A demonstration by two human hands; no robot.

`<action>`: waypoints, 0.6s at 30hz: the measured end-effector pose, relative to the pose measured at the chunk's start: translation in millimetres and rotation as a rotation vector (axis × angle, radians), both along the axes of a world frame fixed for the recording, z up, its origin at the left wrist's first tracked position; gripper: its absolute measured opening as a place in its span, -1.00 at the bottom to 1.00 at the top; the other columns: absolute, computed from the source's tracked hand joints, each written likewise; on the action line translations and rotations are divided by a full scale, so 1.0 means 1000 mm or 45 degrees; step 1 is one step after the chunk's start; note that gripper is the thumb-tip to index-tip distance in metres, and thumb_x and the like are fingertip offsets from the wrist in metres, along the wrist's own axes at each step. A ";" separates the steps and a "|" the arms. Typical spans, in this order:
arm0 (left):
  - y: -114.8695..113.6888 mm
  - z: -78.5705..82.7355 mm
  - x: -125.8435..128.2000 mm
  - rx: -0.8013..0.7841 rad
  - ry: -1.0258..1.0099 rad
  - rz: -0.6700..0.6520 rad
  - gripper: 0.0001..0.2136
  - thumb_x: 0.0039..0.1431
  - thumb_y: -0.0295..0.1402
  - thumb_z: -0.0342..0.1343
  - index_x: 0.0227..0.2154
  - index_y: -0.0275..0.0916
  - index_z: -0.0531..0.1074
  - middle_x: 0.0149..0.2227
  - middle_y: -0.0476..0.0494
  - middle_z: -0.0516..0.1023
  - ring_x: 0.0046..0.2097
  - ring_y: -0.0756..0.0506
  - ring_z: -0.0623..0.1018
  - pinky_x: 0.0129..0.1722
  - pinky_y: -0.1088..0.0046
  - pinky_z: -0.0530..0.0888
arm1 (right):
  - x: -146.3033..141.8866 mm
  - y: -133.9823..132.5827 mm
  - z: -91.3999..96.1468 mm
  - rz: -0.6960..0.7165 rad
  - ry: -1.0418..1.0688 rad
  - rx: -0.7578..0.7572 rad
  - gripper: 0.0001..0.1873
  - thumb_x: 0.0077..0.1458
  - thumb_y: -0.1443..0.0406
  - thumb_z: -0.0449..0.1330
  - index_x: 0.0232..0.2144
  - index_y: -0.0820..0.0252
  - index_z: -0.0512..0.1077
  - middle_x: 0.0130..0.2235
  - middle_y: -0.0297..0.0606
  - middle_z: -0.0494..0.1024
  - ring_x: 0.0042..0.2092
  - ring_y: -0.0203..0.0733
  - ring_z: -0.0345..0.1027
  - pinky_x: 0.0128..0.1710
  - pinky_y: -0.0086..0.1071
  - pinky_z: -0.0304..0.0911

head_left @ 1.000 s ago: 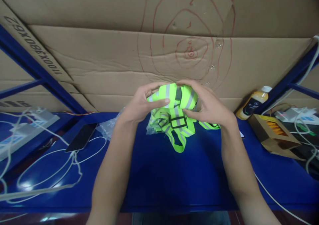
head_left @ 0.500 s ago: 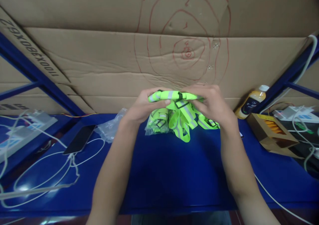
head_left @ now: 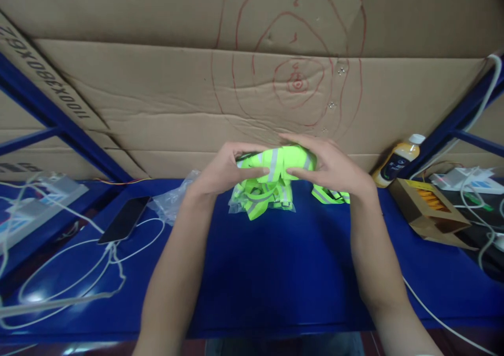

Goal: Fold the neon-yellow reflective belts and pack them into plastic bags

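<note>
Two-handed hold of a bundle of yellow-green strap, positions being given relative to the red target drawn on the cardboard. The bundle is directly below the target, raised over the blue shelf; its long axis runs left to right, nearly level, one end pointing into each palm, and its grey bands cross that axis. The left hand grasps the left end, thumb against the near face and pointing right; the right hand grasps the right end, thumb on the same face and pointing left. The other fingers pass over and behind the bundle, partly hidden. Below the target and slightly left, a strap loop points down toward the person; whether it joins the bundle cannot be told. A bagged bundle rests on the shelf below the target, and a second strap lies to the target's lower right, near the right wrist. Farther to the target's lower left are a clear bag and a phone; farther to its lower right, a bottle and an open box.
</note>
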State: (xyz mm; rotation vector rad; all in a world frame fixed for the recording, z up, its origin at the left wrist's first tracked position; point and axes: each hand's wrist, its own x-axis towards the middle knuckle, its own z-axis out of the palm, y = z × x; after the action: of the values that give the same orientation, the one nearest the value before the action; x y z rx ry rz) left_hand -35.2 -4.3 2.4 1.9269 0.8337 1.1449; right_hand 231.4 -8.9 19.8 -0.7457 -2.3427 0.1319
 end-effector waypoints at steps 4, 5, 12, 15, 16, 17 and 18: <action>-0.003 -0.002 0.006 0.094 0.083 0.019 -0.63 0.06 -0.20 0.54 -0.07 -0.17 0.75 -0.10 -0.19 0.77 -0.06 -0.24 0.71 -0.02 0.29 0.61 | 0.008 0.005 0.001 0.046 -0.084 -0.227 -0.62 0.28 -0.01 0.36 -0.15 0.20 0.64 -0.31 -0.29 0.69 -0.34 -0.17 0.49 -0.28 -0.33 0.29; -0.003 -0.003 0.009 0.122 0.044 0.055 -0.63 0.03 -0.21 0.55 -0.09 -0.17 0.74 -0.09 -0.19 0.76 -0.02 -0.24 0.70 0.02 0.29 0.60 | 0.009 0.006 0.001 0.059 -0.065 -0.235 -0.61 0.29 -0.03 0.35 -0.25 0.20 0.63 -0.41 -0.35 0.62 -0.41 -0.23 0.40 -0.34 -0.36 0.21; 0.001 -0.003 0.025 -0.271 -0.480 0.030 -0.51 0.06 0.06 0.50 -0.16 -0.26 0.65 -0.07 -0.23 0.68 -0.01 -0.23 0.68 -0.01 0.18 0.70 | 0.000 0.011 -0.008 -0.029 0.201 0.245 -0.70 0.37 0.28 0.24 0.07 0.05 0.66 0.08 -0.21 0.75 0.10 0.02 0.64 0.09 -0.20 0.39; -0.002 0.000 0.022 -0.502 -0.579 0.064 -0.51 0.02 0.04 0.53 -0.27 -0.32 0.61 -0.23 -0.22 0.66 -0.14 -0.21 0.69 -0.06 0.15 0.73 | -0.009 0.017 -0.017 -0.071 0.201 0.510 -0.53 0.34 0.40 0.16 0.19 -0.04 0.60 0.27 -0.23 0.64 0.27 0.06 0.54 0.26 -0.03 0.32; -0.003 0.000 0.020 -0.556 -0.575 0.080 -0.52 -0.03 -0.03 0.57 -0.27 -0.33 0.61 -0.26 -0.20 0.66 -0.18 -0.20 0.69 -0.07 0.14 0.73 | -0.011 0.019 -0.019 -0.081 0.194 0.575 -0.50 0.33 0.43 0.15 0.21 -0.06 0.59 0.29 -0.25 0.63 0.28 0.06 0.53 0.27 0.00 0.31; -0.004 0.001 0.018 -0.592 -0.566 0.101 -0.54 -0.08 -0.11 0.60 -0.27 -0.33 0.60 -0.27 -0.18 0.66 -0.21 -0.19 0.69 -0.08 0.11 0.73 | -0.014 0.021 -0.021 -0.086 0.188 0.619 -0.47 0.32 0.46 0.15 0.21 -0.08 0.58 0.30 -0.26 0.62 0.29 0.05 0.52 0.28 0.01 0.31; -0.005 0.001 0.016 -0.605 -0.562 0.122 -0.56 -0.11 -0.18 0.62 -0.26 -0.32 0.60 -0.29 -0.16 0.66 -0.23 -0.18 0.69 -0.09 0.10 0.73 | -0.016 0.022 -0.022 -0.082 0.185 0.644 -0.44 0.30 0.49 0.16 0.22 -0.11 0.58 0.30 -0.28 0.62 0.30 0.05 0.51 0.28 0.02 0.30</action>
State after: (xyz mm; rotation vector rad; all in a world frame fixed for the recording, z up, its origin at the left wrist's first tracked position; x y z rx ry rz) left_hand -18.9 -8.9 3.3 1.2019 0.8607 1.2338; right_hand 215.8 12.6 -2.1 -0.5350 -2.0817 -0.4082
